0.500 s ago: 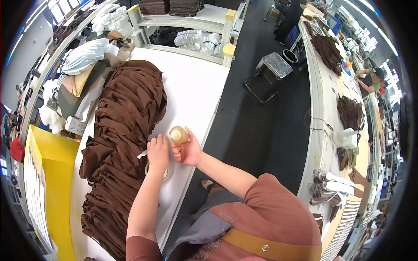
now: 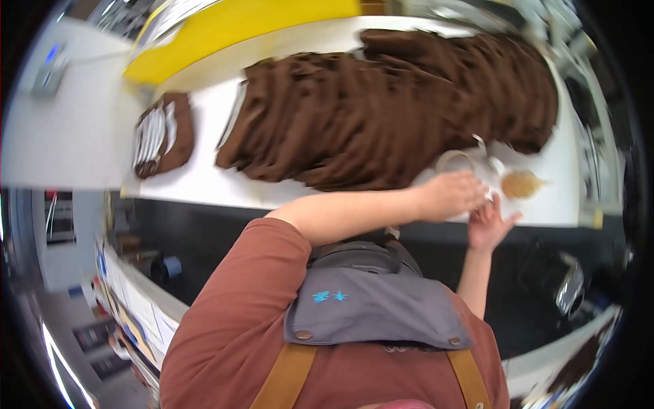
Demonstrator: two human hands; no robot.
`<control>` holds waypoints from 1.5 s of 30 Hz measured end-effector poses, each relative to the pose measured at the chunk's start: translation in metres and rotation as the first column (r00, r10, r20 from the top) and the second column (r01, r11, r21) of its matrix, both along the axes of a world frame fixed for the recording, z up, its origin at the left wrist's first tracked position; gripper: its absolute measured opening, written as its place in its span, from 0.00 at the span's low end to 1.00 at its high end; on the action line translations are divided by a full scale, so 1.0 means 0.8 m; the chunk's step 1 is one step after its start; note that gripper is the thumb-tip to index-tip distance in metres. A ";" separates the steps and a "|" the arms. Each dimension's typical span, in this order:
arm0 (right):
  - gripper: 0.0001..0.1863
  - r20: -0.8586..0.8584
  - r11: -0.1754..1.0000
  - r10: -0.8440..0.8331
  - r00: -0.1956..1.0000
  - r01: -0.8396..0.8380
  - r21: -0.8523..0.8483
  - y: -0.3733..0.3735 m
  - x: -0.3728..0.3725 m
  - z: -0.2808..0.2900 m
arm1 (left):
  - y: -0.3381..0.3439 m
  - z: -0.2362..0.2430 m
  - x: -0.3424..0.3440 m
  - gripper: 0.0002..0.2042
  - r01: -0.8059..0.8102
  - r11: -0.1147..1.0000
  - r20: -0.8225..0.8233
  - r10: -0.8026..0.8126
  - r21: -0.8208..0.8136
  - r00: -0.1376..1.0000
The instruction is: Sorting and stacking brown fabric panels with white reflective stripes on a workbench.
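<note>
A long heap of gathered brown fabric lies along the white table. At its near right edge, my left hand reaches in with its fingers pressed together. A small white bit, too blurred to name, shows at its fingertips. My right hand is just right of it at the table's near edge, thumb spread and fingers apart. Just beyond the right hand, a tan, rounded object with a pointed end rests on the table. A pale ring lies between the fabric and my left hand.
A smaller brown bundle with white strips sits at the table's left end. A yellow panel stands along the far side. Behind me are a dark floor, a shiny-topped stool and another work table.
The view has swung round, so the fabric now runs left to right. My right hand has let go of the tan object, now on the table.
</note>
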State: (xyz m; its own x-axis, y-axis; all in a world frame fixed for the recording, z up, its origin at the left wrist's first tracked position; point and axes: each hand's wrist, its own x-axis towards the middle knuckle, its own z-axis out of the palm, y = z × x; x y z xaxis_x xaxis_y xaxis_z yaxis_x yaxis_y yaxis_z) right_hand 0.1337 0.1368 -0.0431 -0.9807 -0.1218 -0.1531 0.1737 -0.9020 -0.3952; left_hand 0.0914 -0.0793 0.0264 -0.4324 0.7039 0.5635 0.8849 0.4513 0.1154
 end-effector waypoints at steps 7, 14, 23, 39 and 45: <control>0.38 -0.209 0.871 0.271 0.940 -0.146 0.470 -0.193 0.003 0.124 | -0.308 0.044 0.187 0.18 -0.576 0.781 0.474 0.422 0.243 0.772; 0.27 -0.302 0.556 0.631 0.714 -0.145 0.818 -0.512 -0.015 0.217 | -0.566 -0.018 0.298 0.17 -0.977 -0.058 0.973 -0.097 0.205 0.210; 0.24 -0.202 -0.285 0.802 0.562 0.658 0.697 -0.747 -0.219 0.124 | -0.665 -0.033 0.207 0.31 -0.997 -0.038 0.875 -0.482 -0.062 -0.036; 0.12 -0.333 0.194 0.768 0.547 0.297 0.935 -0.787 -0.263 0.208 | -0.712 0.021 0.207 0.07 -0.834 -0.225 0.861 0.064 0.504 0.504; 0.12 -0.341 0.411 0.754 0.561 0.003 0.912 -0.841 -0.211 0.257 | -0.734 0.077 0.248 0.15 -0.898 -0.271 0.936 0.162 0.347 0.313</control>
